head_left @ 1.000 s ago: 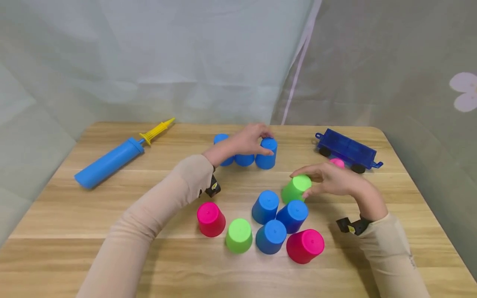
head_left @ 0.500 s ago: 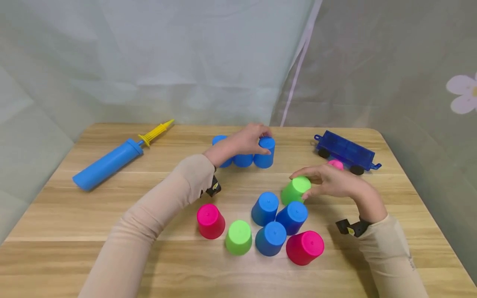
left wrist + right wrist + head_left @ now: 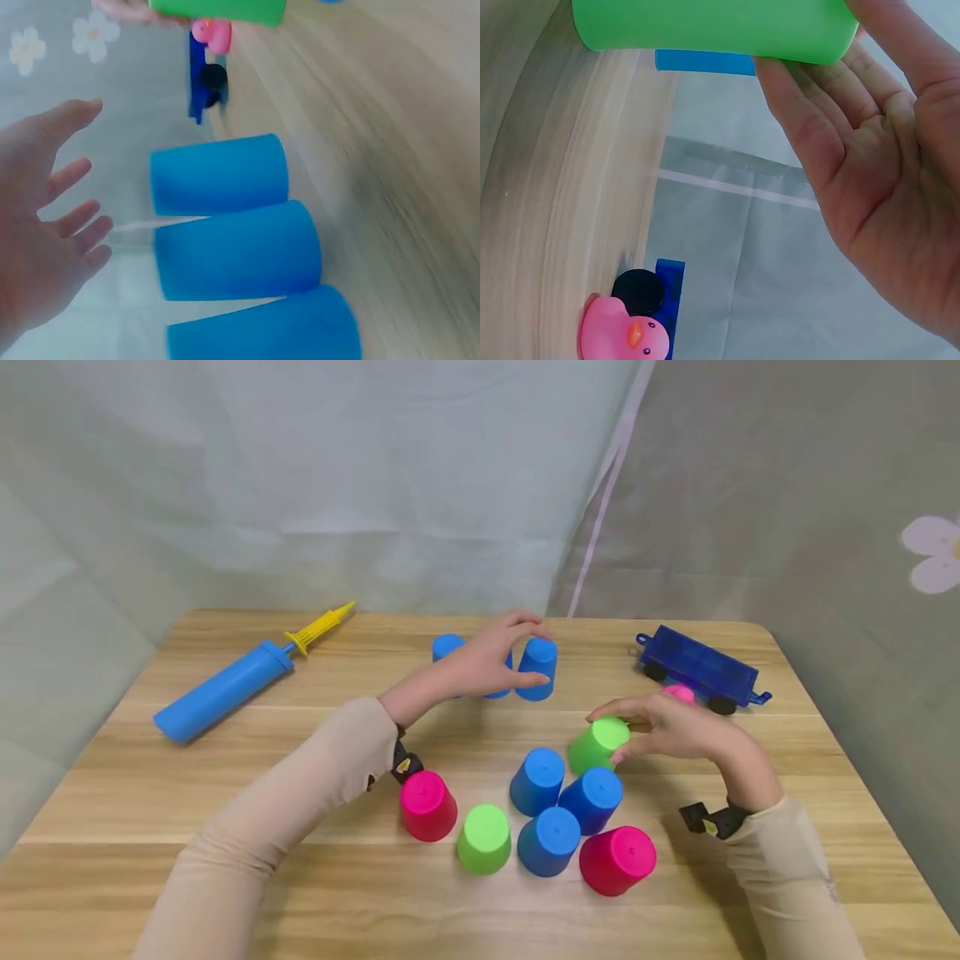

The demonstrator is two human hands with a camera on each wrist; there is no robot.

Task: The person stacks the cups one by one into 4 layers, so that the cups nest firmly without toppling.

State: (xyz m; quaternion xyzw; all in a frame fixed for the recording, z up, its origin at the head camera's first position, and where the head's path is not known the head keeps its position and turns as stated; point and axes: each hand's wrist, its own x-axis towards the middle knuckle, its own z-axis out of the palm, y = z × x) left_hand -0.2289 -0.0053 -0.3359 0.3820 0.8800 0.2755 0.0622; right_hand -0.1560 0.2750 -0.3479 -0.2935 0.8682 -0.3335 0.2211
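Note:
My left hand (image 3: 483,662) hovers over the back row of upside-down blue cups, its fingers spread around but apart from the rightmost blue cup (image 3: 537,672). In the left wrist view the hand (image 3: 41,225) touches none of the three blue cups (image 3: 240,251). My right hand (image 3: 671,727) grips an upside-down green cup (image 3: 594,748) between thumb and fingers near its top. Just in front of it stand three blue cups (image 3: 550,843) in a cluster. The left forearm and hand partly hide the back row in the head view.
Two red cups (image 3: 429,810) (image 3: 615,862) and another green cup (image 3: 483,842) stand near the front. A blue pump with a yellow nozzle (image 3: 228,689) lies at the left. A blue toy cart (image 3: 699,662) and a pink duck (image 3: 622,330) sit at the back right.
My left hand has drawn back a little to the left, and its fingers have come away from the rightmost blue cup. The right hand stays on the green cup.

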